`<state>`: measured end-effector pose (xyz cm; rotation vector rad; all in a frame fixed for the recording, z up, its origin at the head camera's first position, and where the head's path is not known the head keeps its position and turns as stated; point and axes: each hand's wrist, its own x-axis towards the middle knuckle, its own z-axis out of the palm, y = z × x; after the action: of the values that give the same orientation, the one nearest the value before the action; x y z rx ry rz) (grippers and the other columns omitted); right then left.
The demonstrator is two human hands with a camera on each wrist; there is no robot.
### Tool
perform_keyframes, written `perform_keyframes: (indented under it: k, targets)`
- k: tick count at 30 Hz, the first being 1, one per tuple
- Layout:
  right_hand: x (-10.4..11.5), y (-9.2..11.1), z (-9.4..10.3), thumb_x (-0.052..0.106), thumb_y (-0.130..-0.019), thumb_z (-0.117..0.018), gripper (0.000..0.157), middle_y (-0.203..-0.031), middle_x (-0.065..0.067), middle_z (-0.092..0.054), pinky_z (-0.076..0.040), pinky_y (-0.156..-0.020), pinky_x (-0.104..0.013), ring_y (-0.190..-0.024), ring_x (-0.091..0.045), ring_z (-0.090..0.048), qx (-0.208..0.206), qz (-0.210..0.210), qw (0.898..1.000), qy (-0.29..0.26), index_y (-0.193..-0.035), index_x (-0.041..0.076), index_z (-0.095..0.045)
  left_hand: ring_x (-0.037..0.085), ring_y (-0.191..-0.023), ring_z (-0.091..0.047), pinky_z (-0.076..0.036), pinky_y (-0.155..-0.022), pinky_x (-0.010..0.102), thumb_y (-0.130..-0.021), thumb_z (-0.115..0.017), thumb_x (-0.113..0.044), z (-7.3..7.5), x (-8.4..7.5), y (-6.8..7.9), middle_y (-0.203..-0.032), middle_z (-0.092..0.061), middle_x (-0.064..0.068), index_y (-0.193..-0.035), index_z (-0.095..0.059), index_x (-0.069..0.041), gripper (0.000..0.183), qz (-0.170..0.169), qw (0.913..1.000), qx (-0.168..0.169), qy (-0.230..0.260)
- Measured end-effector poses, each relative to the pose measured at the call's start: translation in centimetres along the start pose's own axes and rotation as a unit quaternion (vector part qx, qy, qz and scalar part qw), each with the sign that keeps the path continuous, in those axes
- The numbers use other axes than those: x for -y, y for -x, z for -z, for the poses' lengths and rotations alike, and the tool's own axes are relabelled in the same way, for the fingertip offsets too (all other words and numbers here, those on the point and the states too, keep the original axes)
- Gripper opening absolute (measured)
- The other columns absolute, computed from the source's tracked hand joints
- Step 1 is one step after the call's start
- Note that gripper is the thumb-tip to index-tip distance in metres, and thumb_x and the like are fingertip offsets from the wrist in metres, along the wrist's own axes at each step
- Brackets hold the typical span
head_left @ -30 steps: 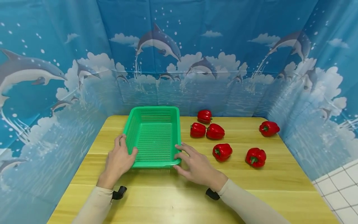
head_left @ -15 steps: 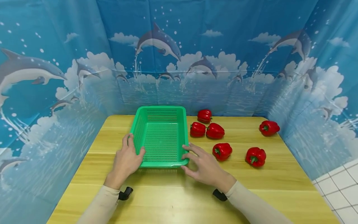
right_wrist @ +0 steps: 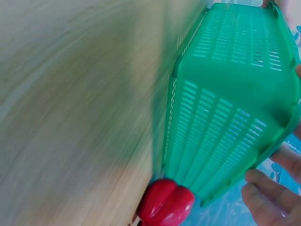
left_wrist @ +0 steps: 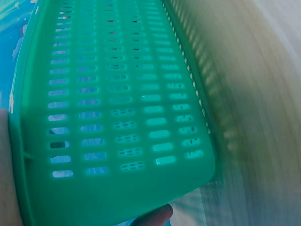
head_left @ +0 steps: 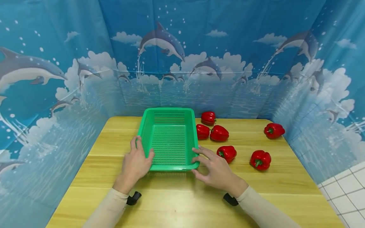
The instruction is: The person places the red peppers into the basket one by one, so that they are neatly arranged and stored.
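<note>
A green perforated plastic basket (head_left: 169, 142) with nothing in it stands at the middle of the table. My left hand (head_left: 135, 163) grips its left rim near the front corner, thumb over the inside. At the front right corner, my right hand (head_left: 215, 169) holds the rim between thumb and fingers. Red bell peppers lie to the right: one pepper (head_left: 203, 131) is partly hidden by the basket's right side, touching another pepper (head_left: 219, 133). Close beyond the right hand's fingers is a third pepper (head_left: 226, 153). A red pepper (right_wrist: 164, 202) also shows by the basket in the right wrist view.
More bell peppers lie farther out: one (head_left: 208, 118) by the back edge, one (head_left: 260, 160) on the right, one (head_left: 274, 130) at the back right corner. A blue dolphin curtain (head_left: 182, 91) hangs behind the wooden table (head_left: 176, 202). White tiles (head_left: 346, 190) show lower right.
Both hands have slid the basket to the right along the table, close to the peppers; its right side now covers part of the nearest one. The peppers have stayed in place.
</note>
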<state>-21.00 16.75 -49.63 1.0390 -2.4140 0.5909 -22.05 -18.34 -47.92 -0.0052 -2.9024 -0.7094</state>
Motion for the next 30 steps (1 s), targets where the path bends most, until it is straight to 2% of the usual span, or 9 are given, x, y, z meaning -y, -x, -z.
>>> perform_keyframes:
  k: [7, 14, 18, 21, 22, 25, 27, 30]
  targets:
    - [-0.3, 0.5, 0.4, 0.030, -0.091, -0.097, 0.031, -0.160, -0.008, -0.074, -0.073, -0.092, -0.053, -0.151, -0.041, -0.070, -0.003, -0.002, 1.000, -0.001, -0.117, 0.023, -0.081, 0.026, -0.045, -0.052, -0.042, -0.040, 0.033, -0.117, -0.050, -0.053, -0.3, -0.7, 0.0, -0.187, -0.022, 0.031, -0.182, -0.018, 0.010, 0.096, 0.000, 1.0000, 0.005, 0.003]
    - [-0.3, 0.5, 0.7, 0.033, -0.093, -0.096, 0.032, -0.161, -0.006, -0.073, -0.072, -0.099, -0.055, -0.154, -0.039, -0.067, 0.008, -0.010, 1.000, -0.001, -0.119, 0.024, -0.081, 0.024, -0.043, -0.050, -0.039, -0.039, 0.031, -0.117, -0.055, -0.052, -0.4, -0.7, 0.0, -0.187, -0.024, 0.032, -0.181, -0.020, 0.012, 0.096, -0.009, 0.9999, -0.010, 0.003]
    - [-0.4, 0.7, 0.7, 0.033, -0.095, -0.096, 0.032, -0.162, -0.005, -0.072, -0.070, -0.106, -0.057, -0.157, -0.038, -0.065, 0.018, -0.014, 1.000, -0.006, -0.122, 0.025, -0.082, 0.026, -0.044, -0.050, -0.042, -0.041, 0.033, -0.117, -0.056, -0.052, -0.4, -0.5, 0.0, -0.188, -0.023, 0.031, -0.182, -0.018, 0.011, 0.098, -0.008, 0.9999, 0.001, 0.007]
    - [-0.6, 0.9, 0.7, 0.034, -0.096, -0.096, 0.032, -0.164, -0.004, -0.071, -0.068, -0.110, -0.058, -0.158, -0.037, -0.064, 0.024, -0.014, 1.000, -0.008, -0.125, 0.027, -0.082, 0.028, -0.051, -0.057, -0.050, -0.051, 0.041, -0.117, -0.056, -0.053, -0.3, -0.2, 0.0, -0.189, -0.020, 0.030, -0.182, -0.015, 0.010, 0.100, -0.015, 0.9997, 0.017, 0.005]
    - [-0.7, 1.0, 0.7, 0.034, -0.096, -0.095, 0.033, -0.164, -0.004, -0.071, -0.067, -0.111, -0.059, -0.158, -0.037, -0.064, 0.025, -0.014, 1.000, -0.009, -0.126, 0.027, -0.083, 0.030, -0.055, -0.060, -0.055, -0.058, 0.046, -0.117, -0.057, -0.053, -0.2, 0.0, 0.0, -0.189, -0.019, 0.030, -0.183, -0.014, 0.010, 0.100, -0.019, 0.9996, 0.019, 0.004]
    - [-0.9, 1.1, 0.7, 0.036, -0.098, -0.094, 0.033, -0.165, -0.004, -0.070, -0.065, -0.114, -0.061, -0.158, -0.038, -0.063, 0.031, -0.011, 0.999, -0.014, -0.128, 0.028, -0.083, 0.030, -0.064, -0.066, -0.061, -0.075, 0.058, -0.117, -0.060, -0.051, 0.0, 0.3, 0.1, -0.190, -0.018, 0.030, -0.183, -0.013, 0.009, 0.101, -0.031, 0.9991, 0.027, 0.007]
    - [-1.0, 1.1, 0.8, 0.036, -0.099, -0.094, 0.032, -0.165, -0.005, -0.070, -0.064, -0.115, -0.063, -0.158, -0.039, -0.062, 0.035, -0.009, 0.999, -0.018, -0.128, 0.028, -0.083, 0.028, -0.064, -0.066, -0.061, -0.076, 0.060, -0.117, -0.063, -0.049, 0.0, 0.5, 0.2, -0.191, -0.017, 0.030, -0.184, -0.013, 0.008, 0.101, -0.035, 0.9989, 0.028, 0.014]
    - [-1.1, 1.1, 0.9, 0.037, -0.100, -0.093, 0.030, -0.164, -0.006, -0.071, -0.063, -0.116, -0.065, -0.158, -0.040, -0.062, 0.038, -0.006, 0.999, -0.023, -0.128, 0.027, -0.084, 0.025, -0.056, -0.060, -0.056, -0.065, 0.049, -0.117, -0.062, -0.051, 0.0, 0.5, 0.2, -0.192, -0.015, 0.028, -0.185, -0.010, 0.005, 0.102, -0.035, 0.9986, 0.033, 0.024]
